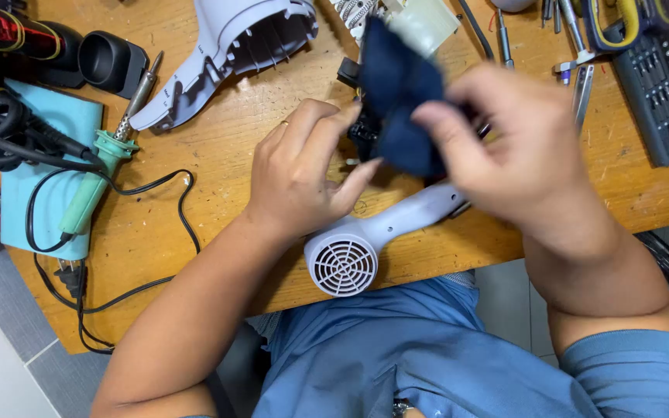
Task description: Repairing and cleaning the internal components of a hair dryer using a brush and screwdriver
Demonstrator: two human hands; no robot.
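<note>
A dark blue cloth [398, 97] was pinched in the fingers of the right hand [520, 155] at upper centre. The left hand [303, 174], fingers curled, gripped the hair dryer body [373, 236] beneath it, on the wooden table [218, 155].
</note>
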